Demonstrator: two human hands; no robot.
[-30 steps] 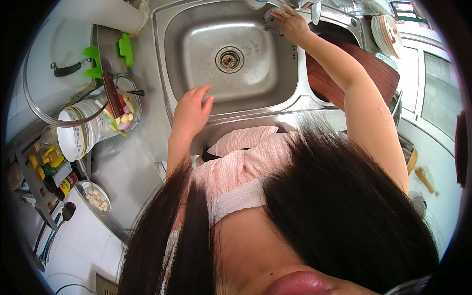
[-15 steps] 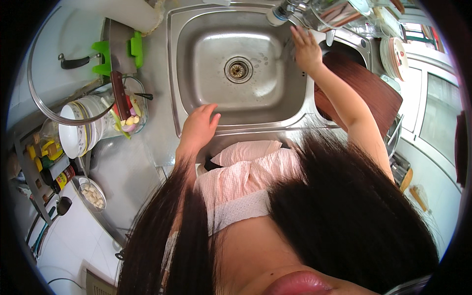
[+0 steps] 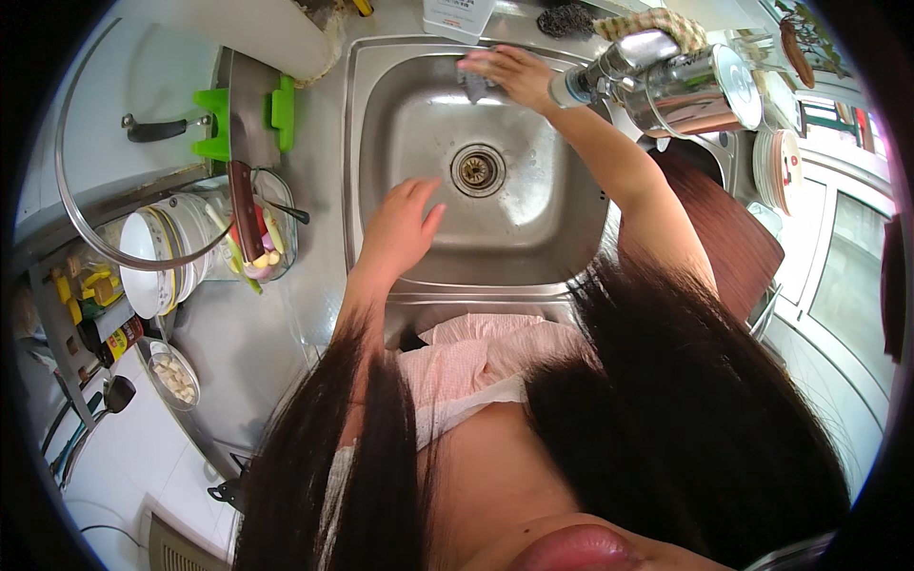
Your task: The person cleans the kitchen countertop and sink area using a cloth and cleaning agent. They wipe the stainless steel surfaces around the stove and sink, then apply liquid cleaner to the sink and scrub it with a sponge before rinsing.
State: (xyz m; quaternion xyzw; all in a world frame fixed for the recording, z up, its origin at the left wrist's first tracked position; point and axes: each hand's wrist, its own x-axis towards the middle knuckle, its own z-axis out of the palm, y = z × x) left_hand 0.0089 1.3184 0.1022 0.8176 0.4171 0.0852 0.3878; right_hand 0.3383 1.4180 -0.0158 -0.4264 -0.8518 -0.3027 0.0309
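Observation:
My right hand (image 3: 514, 76) reaches to the far wall of the stainless steel sink (image 3: 386, 143). Under its stretched fingers it presses a small grey cloth (image 3: 474, 86) against the steel. Over the sink's near left part hovers my left hand (image 3: 402, 228), fingers loosely apart, holding nothing. The round drain (image 3: 477, 169) lies in the middle of the basin, and some water drops show on the steel nearby. My right forearm passes just beneath the faucet head (image 3: 571, 88).
A brown wooden cutting board (image 3: 709, 228) leans over the small basin at right. Behind it stands a shiny metal canister (image 3: 700, 90). At left are a cleaver (image 3: 255, 124) in a green holder, stacked bowls (image 3: 143, 262) and a glass bowl of vegetables (image 3: 276, 257). A white bottle (image 3: 457, 17) stands beyond the sink.
My right hand has moved left from the sink's right wall to its far wall, with the grey cloth. The view has shifted, showing more of the counter behind the sink.

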